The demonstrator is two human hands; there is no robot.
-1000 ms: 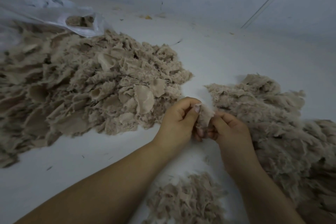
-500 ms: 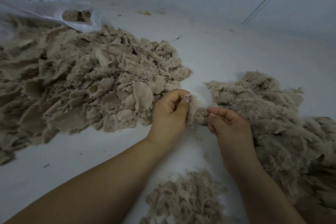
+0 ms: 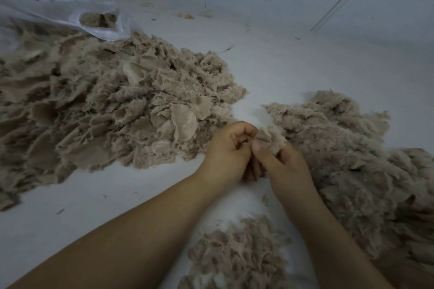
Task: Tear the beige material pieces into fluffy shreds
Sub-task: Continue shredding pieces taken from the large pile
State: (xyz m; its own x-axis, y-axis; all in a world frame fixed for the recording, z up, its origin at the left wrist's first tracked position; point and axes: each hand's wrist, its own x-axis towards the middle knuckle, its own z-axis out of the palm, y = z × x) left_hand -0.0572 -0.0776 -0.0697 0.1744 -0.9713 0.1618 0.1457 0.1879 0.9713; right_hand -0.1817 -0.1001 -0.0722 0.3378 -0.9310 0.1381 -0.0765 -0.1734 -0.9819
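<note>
Held piece: a small beige scrap [image 3: 270, 139] sits between both hands, above the white worktop [image 3: 270, 73], in the gap between the two big heaps.
Left hand [image 3: 229, 150]: fingers curled in; its grip appears to pinch the scrap's left edge, probably to anchor it for a pull.
Right hand [image 3: 285, 166]: thumb and fingers pinch the scrap's right side, fluff spilling over the knuckles; a close grip suits tearing short.
Untorn pile [image 3: 105, 110]: flat, curled pieces lie at the left, within that hand's reach, likely as supply.
Shredded pile [image 3: 352, 159]: fluffy heap at the right, likely the drop side.
Near heap [image 3: 237, 256]: more shreds just below the wrists.
Plastic bag [image 3: 70, 14]: far left, half covering pieces.
</note>
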